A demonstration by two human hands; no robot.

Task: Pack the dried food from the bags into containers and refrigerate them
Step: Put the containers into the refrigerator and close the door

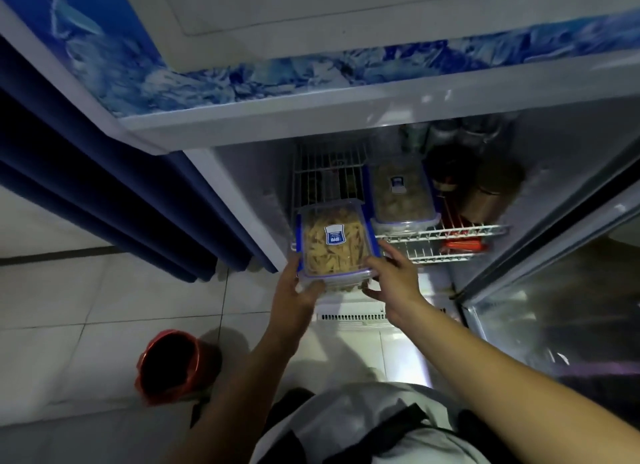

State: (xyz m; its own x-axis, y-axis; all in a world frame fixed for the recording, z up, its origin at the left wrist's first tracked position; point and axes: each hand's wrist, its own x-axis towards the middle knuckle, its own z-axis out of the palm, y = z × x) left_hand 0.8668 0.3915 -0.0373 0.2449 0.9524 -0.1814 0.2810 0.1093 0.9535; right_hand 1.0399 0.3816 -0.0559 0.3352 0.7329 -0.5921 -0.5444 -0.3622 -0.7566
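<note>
Pale tiled floor [86, 311] with dark grout lines, dimly lit; dark blue pleated curtain [104, 193] hangs at left down to the floor; red-lined waste bin [169, 366] stands on the tiles near the curtain; white ceiling [311, 6] overhead; bright reflection on the tiles at centre.

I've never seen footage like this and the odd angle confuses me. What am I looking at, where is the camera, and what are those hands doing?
There is no machine here, just a person. The single picture comes from a wide-angle camera worn on their head, looking forward and down, so the edges look bent. Both arms reach into an open fridge. The left hand and right hand grip a clear lidded container of pale dried strips at the front edge of the wire shelf. A second similar container already rests on that shelf, beside dark jars. On the tiled floor stands a bin lined with a red bag.
</note>
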